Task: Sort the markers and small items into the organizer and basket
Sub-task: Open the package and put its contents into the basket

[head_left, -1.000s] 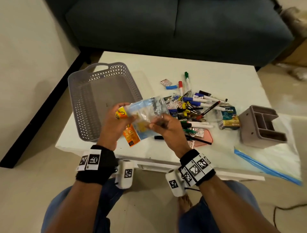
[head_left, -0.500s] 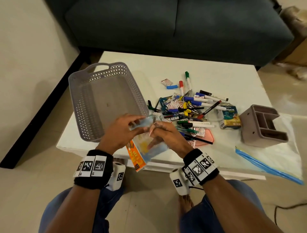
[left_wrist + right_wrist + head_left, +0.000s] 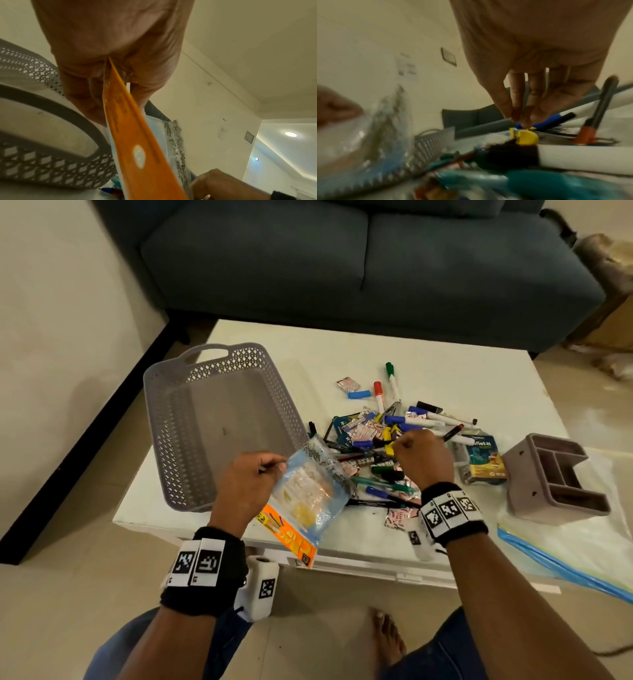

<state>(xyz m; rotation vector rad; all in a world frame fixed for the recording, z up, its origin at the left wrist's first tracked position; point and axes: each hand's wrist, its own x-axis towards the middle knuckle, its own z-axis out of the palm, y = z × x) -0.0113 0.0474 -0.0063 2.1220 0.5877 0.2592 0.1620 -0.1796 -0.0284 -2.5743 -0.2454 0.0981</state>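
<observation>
My left hand (image 3: 274, 467) pinches a clear packet (image 3: 308, 494) with an orange header card, held just past the near right corner of the grey lattice basket (image 3: 154, 412). In the left wrist view the fingers (image 3: 96, 86) clamp the packet's orange card (image 3: 142, 135) edge-on beside the basket (image 3: 51, 169). My right hand (image 3: 399, 443) is down on the pile of markers (image 3: 421, 419). Its fingertips (image 3: 515, 116) bunch together on top of a yellow clip (image 3: 526, 137); whether they grip it is not clear. The grey organizer (image 3: 527, 491) stands at the right, its compartments bare.
A green and blue box (image 3: 483, 460) lies between the pile and the organizer. A clear zip bag with a blue seal (image 3: 565, 542) covers the table's near right corner. Foil sachets are scattered in the pile. A dark sofa (image 3: 342, 268) stands behind the white table (image 3: 445, 371).
My right hand has let go of the packet and moved right onto the marker pile. My left hand alone keeps the packet, now lower and near the basket's corner.
</observation>
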